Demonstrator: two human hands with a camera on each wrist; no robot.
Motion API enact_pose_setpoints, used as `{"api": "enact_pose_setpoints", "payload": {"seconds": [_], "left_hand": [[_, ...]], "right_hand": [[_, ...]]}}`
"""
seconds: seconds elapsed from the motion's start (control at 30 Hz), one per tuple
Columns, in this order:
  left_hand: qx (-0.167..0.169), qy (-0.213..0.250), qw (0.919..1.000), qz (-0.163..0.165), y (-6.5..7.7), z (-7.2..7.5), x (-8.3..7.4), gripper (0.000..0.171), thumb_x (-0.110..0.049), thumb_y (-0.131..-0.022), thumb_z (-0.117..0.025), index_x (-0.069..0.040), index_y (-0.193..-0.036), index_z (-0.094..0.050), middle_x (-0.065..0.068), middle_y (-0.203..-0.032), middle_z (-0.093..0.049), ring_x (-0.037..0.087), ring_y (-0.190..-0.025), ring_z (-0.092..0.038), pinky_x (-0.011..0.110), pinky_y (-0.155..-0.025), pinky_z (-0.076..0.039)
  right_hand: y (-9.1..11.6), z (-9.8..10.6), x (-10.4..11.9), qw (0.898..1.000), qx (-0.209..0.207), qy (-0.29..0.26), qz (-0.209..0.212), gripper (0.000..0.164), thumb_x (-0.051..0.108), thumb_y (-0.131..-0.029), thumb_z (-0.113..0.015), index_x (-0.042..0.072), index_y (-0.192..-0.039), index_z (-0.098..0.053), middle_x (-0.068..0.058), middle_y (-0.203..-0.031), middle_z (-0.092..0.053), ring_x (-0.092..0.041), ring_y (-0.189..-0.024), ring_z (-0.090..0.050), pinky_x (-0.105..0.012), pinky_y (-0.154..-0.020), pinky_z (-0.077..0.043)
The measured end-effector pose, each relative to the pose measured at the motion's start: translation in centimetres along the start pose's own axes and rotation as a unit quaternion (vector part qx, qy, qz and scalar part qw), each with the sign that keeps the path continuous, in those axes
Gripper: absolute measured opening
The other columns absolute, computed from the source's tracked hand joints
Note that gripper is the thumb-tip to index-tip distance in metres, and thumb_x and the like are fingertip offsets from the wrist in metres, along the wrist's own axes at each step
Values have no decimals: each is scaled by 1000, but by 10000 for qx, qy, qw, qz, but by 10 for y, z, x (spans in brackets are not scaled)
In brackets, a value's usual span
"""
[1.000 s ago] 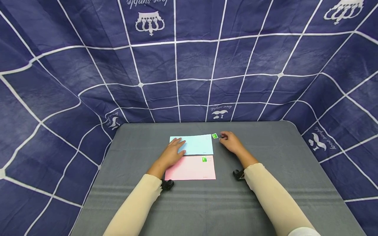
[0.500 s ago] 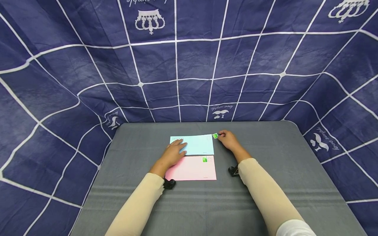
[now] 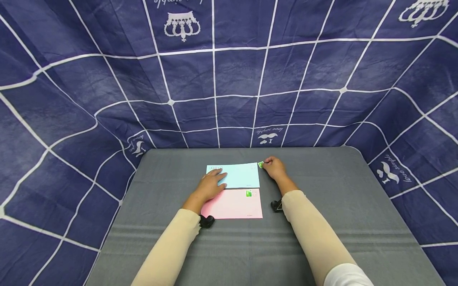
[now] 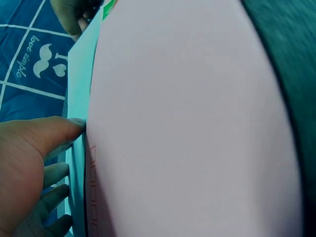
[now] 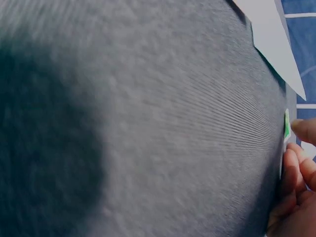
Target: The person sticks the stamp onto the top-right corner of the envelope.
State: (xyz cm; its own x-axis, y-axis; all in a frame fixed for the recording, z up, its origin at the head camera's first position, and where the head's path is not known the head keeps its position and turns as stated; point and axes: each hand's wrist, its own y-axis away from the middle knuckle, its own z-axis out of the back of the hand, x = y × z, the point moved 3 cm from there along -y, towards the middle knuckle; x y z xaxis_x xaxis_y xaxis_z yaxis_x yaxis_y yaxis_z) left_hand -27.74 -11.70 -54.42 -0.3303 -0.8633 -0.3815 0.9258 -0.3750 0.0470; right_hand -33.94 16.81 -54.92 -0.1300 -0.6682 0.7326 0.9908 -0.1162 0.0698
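Note:
A light blue envelope (image 3: 240,175) lies flat on the grey table, above a pink envelope (image 3: 232,206) that bears a green stamp near its upper right corner. My left hand (image 3: 209,186) rests spread on the left part of the blue envelope, its thumb (image 4: 66,129) along the border between the two envelopes. Just off the blue envelope's upper right corner is a loose green postage stamp (image 3: 260,165) with a white edge. My right hand (image 3: 276,169) pinches the right side of this stamp, fingertips covering part of it; the other fingers (image 5: 291,173) are curled below.
Grey cloth covers the table (image 3: 250,250). A blue curtain (image 3: 236,79) with white grid lines stands behind and along both sides. Black wrist cameras sit on both wrists, the right one (image 3: 277,205) close over the cloth.
My right hand has moved left onto the stamp, its fingertips now overlapping the stamp's right side. My left hand has stayed on the blue envelope.

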Motion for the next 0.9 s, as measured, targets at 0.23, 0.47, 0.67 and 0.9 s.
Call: {"api": "enact_pose_setpoints", "payload": {"seconds": [0.23,0.47,0.67,0.9], "left_hand": [[91,93,9998,140,0,2,-1,53,-32,-99,-63,-17,-149,-53,8,-161,-41,31,-152,-34,56,-123,-28],[61,150,9997,161,0,1,0,53,-32,-99,-64,-17,-148,-53,8,-161,-41,31,-152,-34,56,-122,-28],[55,177,9998,95,1,1,-2,53,-30,-98,-64,-16,-148,-53,9,-161,-42,31,-151,-35,57,-122,-29],[45,196,9998,76,2,2,-4,53,-30,-99,-62,-15,-148,-53,10,-161,-41,32,-152,-34,56,-122,-28]], "right_hand": [[2,-3,2,9999,-86,-22,-96,26,20,-89,-69,2,-107,-66,-11,-94,-65,-29,-89,-61,-34,-77,-46],[2,-3,2,9999,-83,-21,-114,24,19,-90,-70,2,-106,-67,-13,-98,-66,-30,-92,-62,-38,-81,-47],[-1,-4,-3,9996,-165,-70,-208,22,20,-90,-70,3,-104,-68,-13,-99,-67,-29,-93,-62,-37,-82,-46],[1,-4,-3,9994,-289,-140,-138,19,17,-91,-68,2,-102,-68,-11,-94,-66,-29,-89,-61,-35,-80,-46]]}}
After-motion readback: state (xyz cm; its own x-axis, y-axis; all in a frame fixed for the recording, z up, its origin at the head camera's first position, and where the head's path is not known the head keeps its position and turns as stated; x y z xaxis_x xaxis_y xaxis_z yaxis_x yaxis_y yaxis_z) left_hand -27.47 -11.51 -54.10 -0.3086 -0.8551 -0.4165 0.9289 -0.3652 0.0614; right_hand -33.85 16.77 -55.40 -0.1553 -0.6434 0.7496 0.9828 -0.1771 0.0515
